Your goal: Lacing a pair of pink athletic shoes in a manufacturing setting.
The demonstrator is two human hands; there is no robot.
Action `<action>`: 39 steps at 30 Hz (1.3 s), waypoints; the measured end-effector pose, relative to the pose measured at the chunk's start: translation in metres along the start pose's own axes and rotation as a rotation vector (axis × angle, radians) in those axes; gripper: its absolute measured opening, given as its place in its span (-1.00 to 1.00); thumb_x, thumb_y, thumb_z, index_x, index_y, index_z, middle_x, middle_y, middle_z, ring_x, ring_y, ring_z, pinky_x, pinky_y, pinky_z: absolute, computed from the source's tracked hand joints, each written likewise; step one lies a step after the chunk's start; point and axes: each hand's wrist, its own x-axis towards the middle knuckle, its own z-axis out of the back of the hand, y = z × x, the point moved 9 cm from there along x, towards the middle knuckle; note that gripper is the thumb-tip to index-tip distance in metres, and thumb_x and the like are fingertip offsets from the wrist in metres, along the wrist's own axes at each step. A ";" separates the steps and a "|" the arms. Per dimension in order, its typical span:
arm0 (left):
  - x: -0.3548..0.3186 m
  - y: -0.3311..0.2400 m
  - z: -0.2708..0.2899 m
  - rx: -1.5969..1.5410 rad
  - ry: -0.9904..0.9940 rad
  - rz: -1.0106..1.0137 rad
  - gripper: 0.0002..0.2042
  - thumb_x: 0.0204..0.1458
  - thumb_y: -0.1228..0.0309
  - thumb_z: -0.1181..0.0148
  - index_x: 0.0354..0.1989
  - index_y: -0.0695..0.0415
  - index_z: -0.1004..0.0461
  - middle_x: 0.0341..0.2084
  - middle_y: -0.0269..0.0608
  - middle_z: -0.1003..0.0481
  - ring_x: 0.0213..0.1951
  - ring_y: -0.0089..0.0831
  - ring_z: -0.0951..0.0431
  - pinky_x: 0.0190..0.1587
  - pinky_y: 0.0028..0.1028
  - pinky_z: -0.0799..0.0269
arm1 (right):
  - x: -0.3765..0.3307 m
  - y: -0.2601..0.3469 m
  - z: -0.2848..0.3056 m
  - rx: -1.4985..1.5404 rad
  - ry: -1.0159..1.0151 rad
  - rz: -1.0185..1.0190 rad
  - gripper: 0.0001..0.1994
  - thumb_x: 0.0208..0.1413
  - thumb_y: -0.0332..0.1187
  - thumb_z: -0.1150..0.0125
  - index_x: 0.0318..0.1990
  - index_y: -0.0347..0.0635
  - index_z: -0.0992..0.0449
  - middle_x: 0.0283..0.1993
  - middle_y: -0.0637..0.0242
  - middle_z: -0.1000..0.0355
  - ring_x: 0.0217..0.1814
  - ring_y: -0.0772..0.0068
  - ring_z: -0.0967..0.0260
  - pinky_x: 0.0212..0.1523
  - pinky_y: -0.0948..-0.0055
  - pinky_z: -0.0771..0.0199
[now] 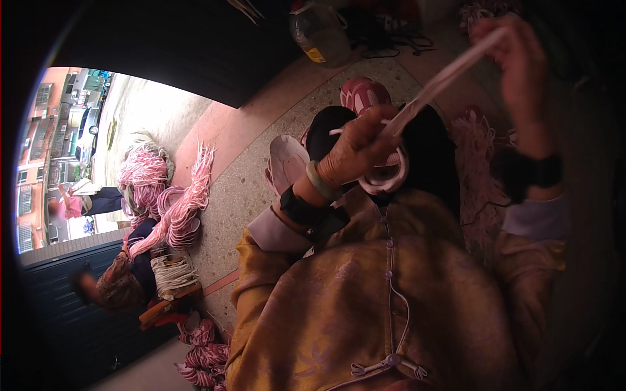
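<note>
My left hand [357, 146] is closed around a small coil of pale pink cord [385, 177] held over my lap. A stretch of the same cord [450, 75] runs up and to the right from it. My right hand [518, 62], raised high at the upper right, pinches the far end of that stretch and holds it taut. A green bangle and a dark wristband sit on my left wrist. I wear a golden jacket [365, 306] with knot buttons.
A person [124, 274] sits on the floor at the left beside heaps of pink and white cord bundles [163, 195]. More bundles [202, 352] lie at the lower left. A clear plastic jug [321, 32] stands at the top. Pink shoes [287, 163] rest on the speckled floor.
</note>
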 end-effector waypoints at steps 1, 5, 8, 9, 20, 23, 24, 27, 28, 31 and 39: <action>0.003 0.009 -0.012 0.074 0.107 0.022 -0.62 0.01 0.57 -0.08 0.04 0.17 -0.24 -0.21 -0.39 -0.37 -0.16 -0.60 -0.39 -0.10 -0.60 -0.34 | 0.014 -0.015 0.058 0.253 -0.055 -0.106 -0.81 0.15 -0.34 0.05 -0.23 -0.28 -0.40 -0.21 0.16 -0.42 -0.14 0.34 -0.39 -0.07 0.47 -0.37; -0.006 0.017 -0.026 0.348 0.264 0.008 -0.81 -0.01 0.52 -0.13 -0.19 0.22 -0.41 -0.50 -0.39 -0.39 -0.36 -0.66 -0.41 -0.35 -0.62 -0.33 | 0.031 -0.027 0.202 0.564 -0.188 -0.219 -0.83 0.14 -0.36 0.02 -0.44 -0.22 -0.30 -0.53 0.34 -0.22 -0.50 0.47 -0.22 -0.36 0.57 -0.28; -0.005 0.010 -0.026 0.475 0.290 -0.143 -0.86 -0.03 0.46 -0.15 -0.33 0.25 -0.45 -0.64 -0.25 -0.38 -0.52 -0.55 -0.45 -0.51 -0.51 -0.29 | 0.019 -0.026 0.243 0.658 0.070 -0.289 -0.85 0.16 -0.39 0.06 -0.42 -0.25 -0.28 -0.58 0.49 -0.10 -0.64 0.65 0.01 -0.52 0.64 -0.12; -0.002 0.005 -0.024 0.643 0.312 -0.259 -0.87 -0.02 0.46 -0.14 -0.34 0.25 -0.46 -0.62 -0.23 -0.40 -0.53 -0.50 -0.46 -0.51 -0.49 -0.31 | 0.011 -0.025 0.262 0.462 -0.030 -0.274 -0.86 0.15 -0.38 0.05 -0.41 -0.23 -0.28 -0.59 0.51 -0.07 -0.65 0.69 0.06 -0.56 0.66 -0.03; -0.035 0.011 -0.056 0.333 0.621 -0.085 -0.88 0.04 0.48 -0.04 -0.42 0.28 -0.44 -0.65 -0.29 -0.39 -0.55 -0.58 -0.38 -0.47 -0.53 -0.29 | -0.064 -0.086 0.251 -0.060 -0.458 -0.421 -0.87 0.09 -0.30 -0.06 -0.42 -0.12 -0.32 -0.63 0.58 -0.05 -0.72 0.77 0.13 -0.73 0.70 0.15; -0.035 0.013 -0.041 0.161 0.587 0.294 -0.86 0.07 0.50 0.02 -0.40 0.31 -0.44 -0.57 -0.32 -0.40 -0.44 -0.64 -0.36 -0.38 -0.56 -0.29 | -0.069 -0.110 0.255 -0.042 -0.494 -0.448 -0.87 0.08 -0.30 -0.07 -0.43 -0.09 -0.32 -0.64 0.58 -0.05 -0.73 0.77 0.13 -0.76 0.70 0.17; -0.035 0.015 -0.039 0.158 0.581 0.292 -0.86 0.07 0.50 0.02 -0.40 0.31 -0.44 -0.57 -0.32 -0.40 -0.44 -0.64 -0.36 -0.38 -0.56 -0.29 | -0.068 -0.113 0.250 -0.042 -0.483 -0.453 -0.86 0.07 -0.29 -0.08 -0.43 -0.09 -0.33 -0.63 0.59 -0.06 -0.73 0.77 0.13 -0.76 0.70 0.17; -0.032 0.016 -0.043 0.100 0.625 0.239 -0.84 0.08 0.48 0.04 -0.42 0.31 -0.44 -0.57 -0.32 -0.41 -0.45 -0.67 -0.34 -0.39 -0.61 -0.28 | -0.069 -0.120 0.252 -0.143 -0.575 -0.494 -0.85 0.06 -0.28 -0.09 -0.45 -0.08 -0.32 -0.63 0.59 -0.07 -0.72 0.76 0.10 -0.75 0.70 0.14; -0.029 0.012 -0.046 0.061 0.646 0.226 -0.83 0.09 0.47 0.04 -0.41 0.31 -0.44 -0.57 -0.33 -0.40 -0.45 -0.67 -0.34 -0.39 -0.62 -0.27 | -0.070 -0.123 0.255 -0.153 -0.575 -0.492 -0.85 0.06 -0.28 -0.09 -0.45 -0.08 -0.32 -0.63 0.59 -0.07 -0.72 0.76 0.10 -0.75 0.70 0.14; -0.026 0.004 -0.045 0.053 0.661 0.256 -0.83 0.09 0.46 0.05 -0.40 0.31 -0.44 -0.56 -0.33 -0.40 -0.45 -0.66 -0.34 -0.38 -0.63 -0.26 | -0.065 -0.133 0.219 -0.281 -0.420 -0.541 -0.85 -0.03 -0.26 -0.19 -0.41 -0.09 -0.38 -0.55 0.58 -0.20 -0.62 0.78 -0.05 -0.67 0.71 0.00; -0.025 -0.006 -0.058 -0.143 0.559 0.160 -0.84 0.08 0.46 0.03 -0.41 0.27 -0.46 -0.60 -0.39 -0.40 -0.47 -0.67 -0.34 -0.38 -0.60 -0.28 | -0.097 -0.192 -0.013 -0.451 0.439 -0.476 -0.81 -0.11 -0.36 -0.23 -0.30 -0.20 -0.47 -0.51 0.46 -0.35 -0.45 0.64 -0.28 -0.41 0.62 -0.30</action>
